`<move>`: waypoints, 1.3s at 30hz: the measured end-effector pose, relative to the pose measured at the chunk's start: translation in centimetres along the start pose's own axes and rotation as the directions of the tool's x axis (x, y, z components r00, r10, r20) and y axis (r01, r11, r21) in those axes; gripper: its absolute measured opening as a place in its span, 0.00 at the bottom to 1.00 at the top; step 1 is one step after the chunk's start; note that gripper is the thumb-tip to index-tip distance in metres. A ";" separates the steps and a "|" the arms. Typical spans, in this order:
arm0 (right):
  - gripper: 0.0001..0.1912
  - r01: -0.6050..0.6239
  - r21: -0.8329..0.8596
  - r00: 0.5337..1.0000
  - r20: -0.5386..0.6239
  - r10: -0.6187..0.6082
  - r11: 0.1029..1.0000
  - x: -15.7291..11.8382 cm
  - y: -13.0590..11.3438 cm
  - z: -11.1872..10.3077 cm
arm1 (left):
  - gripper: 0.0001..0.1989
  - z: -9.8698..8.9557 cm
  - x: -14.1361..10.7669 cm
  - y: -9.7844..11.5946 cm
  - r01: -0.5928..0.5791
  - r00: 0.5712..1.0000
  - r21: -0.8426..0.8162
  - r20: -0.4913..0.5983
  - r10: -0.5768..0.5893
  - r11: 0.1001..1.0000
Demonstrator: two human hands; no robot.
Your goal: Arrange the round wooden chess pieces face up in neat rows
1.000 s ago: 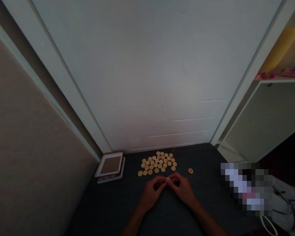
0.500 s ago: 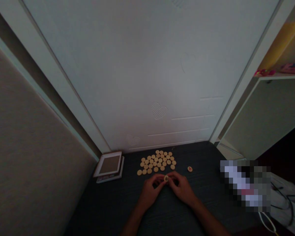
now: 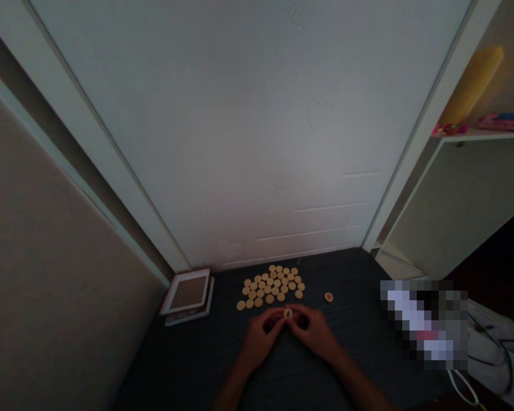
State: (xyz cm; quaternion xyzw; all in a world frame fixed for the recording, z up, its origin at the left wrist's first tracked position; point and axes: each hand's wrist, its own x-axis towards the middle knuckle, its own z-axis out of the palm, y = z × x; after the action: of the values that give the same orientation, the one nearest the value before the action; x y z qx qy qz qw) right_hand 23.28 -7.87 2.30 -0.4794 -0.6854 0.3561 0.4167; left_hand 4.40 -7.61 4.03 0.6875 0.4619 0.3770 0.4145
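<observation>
Between my two hands is a round wooden xiangqi piece (image 3: 288, 314), its dark character facing up toward me. My left hand (image 3: 263, 332) pinches its left side with thumb and fingers. From the right, my right hand (image 3: 310, 328) grips the same piece, and the fingertips of both hands nearly meet. Just beyond the hands lies a cluster of pale round pieces (image 3: 272, 285), flat on the dark table with blank faces showing. One separate piece with a red character (image 3: 329, 297) lies to the right of the cluster.
The dark table (image 3: 188, 365) ends at a white panel (image 3: 248, 142) with heart patterns. At the table's left back sits a small stack of a framed tray (image 3: 187, 292) and boxes. A pixelated object (image 3: 426, 325) and a white cord (image 3: 462, 388) are at the right.
The piece between my hands has tilted so that its dark character shows more fully. The whole view has shifted slightly; the pieces on the table keep their arrangement.
</observation>
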 end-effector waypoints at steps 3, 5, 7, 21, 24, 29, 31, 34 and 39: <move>0.16 -0.006 0.001 1.000 -0.010 0.006 1.000 0.1 0.1 0.1 | 0.12 -0.1 -0.1 -0.1 0.001 1.000 0.032 0.005 -0.001 0.999; 0.16 -0.014 0.007 1.000 -0.009 0.015 1.000 0.0 0.3 0.2 | 0.12 0.0 -0.1 -0.4 0.000 1.000 0.053 0.009 0.000 0.999; 0.16 -0.023 0.018 1.000 -0.012 0.023 1.000 0.0 0.5 0.3 | 0.12 0.0 -0.2 -0.5 -0.010 1.000 0.076 0.010 0.009 0.997; 0.16 -0.019 -0.012 0.999 0.028 0.019 1.000 0.0 0.0 0.1 | 0.09 0.6 -0.4 -0.6 -0.045 0.999 0.126 -0.006 0.046 0.991; 0.17 0.003 0.004 0.999 0.039 -0.003 1.000 0.0 -0.7 -0.1 | 0.10 0.5 -0.3 -0.3 -0.027 1.000 0.111 -0.004 0.028 0.993; 0.19 0.030 0.050 0.998 0.051 -0.032 0.998 0.1 -1.3 -0.3 | 0.12 0.3 -0.3 0.1 0.004 1.000 0.105 -0.024 -0.002 0.994; 0.20 0.028 0.043 0.998 0.049 -0.031 0.999 0.0 -1.1 -0.3 | 0.12 0.3 -0.3 0.2 0.003 1.000 0.096 -0.030 0.000 0.995; 0.18 0.015 0.002 1.000 0.016 -0.015 1.000 -0.1 -0.4 0.0 | 0.13 0.3 -0.2 0.2 0.008 0.999 0.078 -0.032 -0.005 0.997; 0.18 -0.015 -0.060 0.999 -0.029 0.014 0.998 -0.3 0.7 0.5 | 0.15 0.3 -0.1 -0.2 0.022 1.000 0.056 -0.016 -0.021 0.998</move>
State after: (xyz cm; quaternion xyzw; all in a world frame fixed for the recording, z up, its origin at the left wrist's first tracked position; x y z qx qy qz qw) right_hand 23.11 -8.00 1.43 -0.5019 -0.6862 0.3312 0.4093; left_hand 4.53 -7.74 3.72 0.6910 0.4827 0.3647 0.3956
